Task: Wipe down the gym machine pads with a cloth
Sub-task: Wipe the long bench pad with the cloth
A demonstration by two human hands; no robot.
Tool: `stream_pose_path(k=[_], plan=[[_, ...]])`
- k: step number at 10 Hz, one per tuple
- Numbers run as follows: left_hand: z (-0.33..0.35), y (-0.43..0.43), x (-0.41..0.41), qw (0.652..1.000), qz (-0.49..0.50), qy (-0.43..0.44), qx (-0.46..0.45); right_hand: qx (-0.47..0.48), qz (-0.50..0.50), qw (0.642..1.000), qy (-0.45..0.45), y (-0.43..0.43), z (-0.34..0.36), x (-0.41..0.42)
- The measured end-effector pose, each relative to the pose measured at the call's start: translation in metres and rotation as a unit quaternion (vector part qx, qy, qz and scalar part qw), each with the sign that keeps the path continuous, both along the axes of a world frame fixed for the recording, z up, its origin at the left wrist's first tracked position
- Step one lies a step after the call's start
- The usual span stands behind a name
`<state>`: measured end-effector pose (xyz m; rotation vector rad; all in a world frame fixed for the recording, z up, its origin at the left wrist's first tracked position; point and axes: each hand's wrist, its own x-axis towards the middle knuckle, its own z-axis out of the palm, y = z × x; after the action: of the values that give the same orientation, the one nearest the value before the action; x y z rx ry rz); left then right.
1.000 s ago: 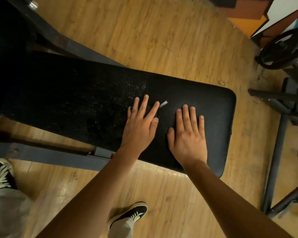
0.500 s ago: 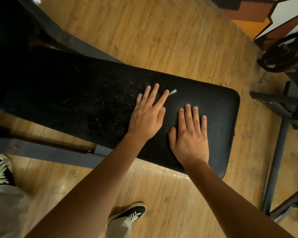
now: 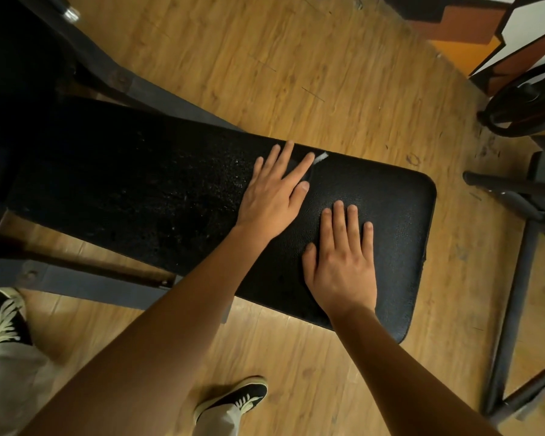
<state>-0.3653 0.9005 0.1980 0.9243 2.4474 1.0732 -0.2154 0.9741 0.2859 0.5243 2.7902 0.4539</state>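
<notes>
While both hands lie flat on it, a long black pad [image 3: 390,215] runs across the picture, seen from above, over a wooden floor [image 3: 296,73]. The left hand [image 3: 272,196] rests near the pad's far edge, with a loose grip: fingers straight and spread, curled round nothing. Under it a dark cloth [image 3: 309,177] can barely be told from the pad, showing only as a fold between forefinger and thumb. A small pale tag [image 3: 321,157] pokes out just beyond the forefinger tip, at the far edge. The right hand [image 3: 340,262] lies palm down closer to the pad's near edge and its rounded right end, fingers straight and together, its grip likewise holding nothing. The hands are close but apart. The pad's left stretch looks rough and speckled, the right end smoother. A grey steel frame [image 3: 92,281] runs below the near edge. Two black-and-white shoes [image 3: 233,401] stand on the floor.
</notes>
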Motion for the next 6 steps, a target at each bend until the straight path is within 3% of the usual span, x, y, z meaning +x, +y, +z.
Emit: stream_pose_path(k=[1,4,6], plan=[[0.0,-0.011,0.017,1.0,0.014,-0.001,-0.011,0.001,0.001,1.0,-0.007,0.001,-0.001,0.0],[0.001,0.034,-0.033,1.0,0.013,0.007,-0.014,0.001,-0.001,1.0,-0.003,0.0,-0.001,-0.001],[0.006,-0.001,0.025,0.999,0.045,-0.016,-0.009,-0.003,-0.001,1.0,-0.017,0.001,0.001,-0.001]])
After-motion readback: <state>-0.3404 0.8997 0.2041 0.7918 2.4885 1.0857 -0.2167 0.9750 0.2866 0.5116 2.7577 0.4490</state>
